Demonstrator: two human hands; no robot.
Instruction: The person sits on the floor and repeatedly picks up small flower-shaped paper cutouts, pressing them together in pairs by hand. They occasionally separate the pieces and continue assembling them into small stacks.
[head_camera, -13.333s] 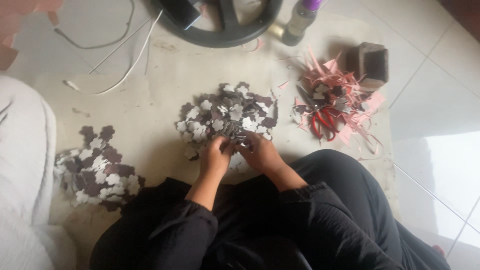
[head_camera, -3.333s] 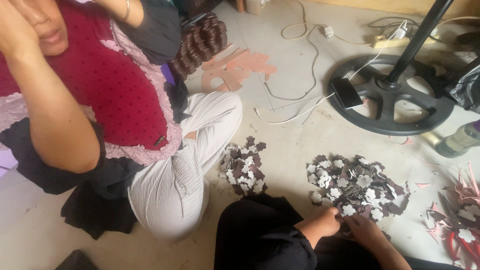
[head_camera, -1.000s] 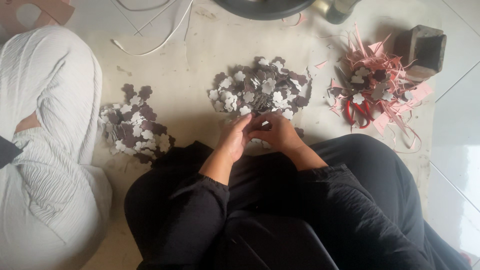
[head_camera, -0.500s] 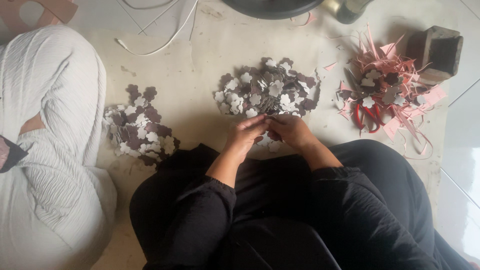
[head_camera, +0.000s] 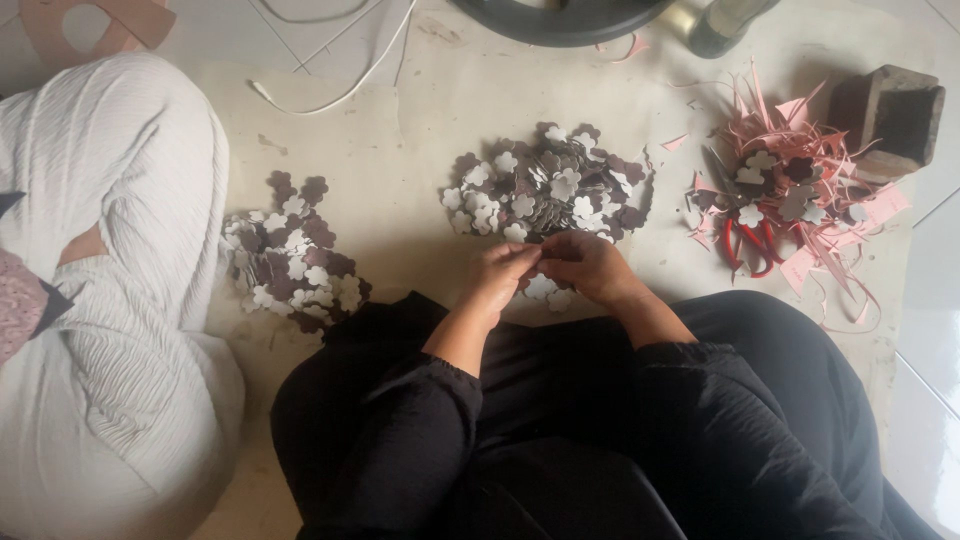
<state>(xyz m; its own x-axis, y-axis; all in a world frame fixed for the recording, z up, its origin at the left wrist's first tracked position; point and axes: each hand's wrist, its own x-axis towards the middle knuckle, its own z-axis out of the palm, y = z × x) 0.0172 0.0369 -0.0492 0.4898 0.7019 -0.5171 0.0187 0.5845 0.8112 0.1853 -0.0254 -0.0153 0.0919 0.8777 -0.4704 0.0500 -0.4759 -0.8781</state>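
Note:
My left hand and my right hand meet fingertip to fingertip just above my lap, pinching a small flower-shaped cutout between them; the piece itself is mostly hidden by the fingers. Right in front of them lies a pile of brown and white flower cutouts on the floor. A second pile of the same cutouts lies to the left, beside my left knee.
A person in white trousers sits at the left. At the right lie pink paper scraps with red scissors and a dark small box. A black round stand base, a bottle and white cables lie beyond.
The view swung from the person at the left back down to my hands. In the last second both hands stayed together at the near edge of the middle pile.

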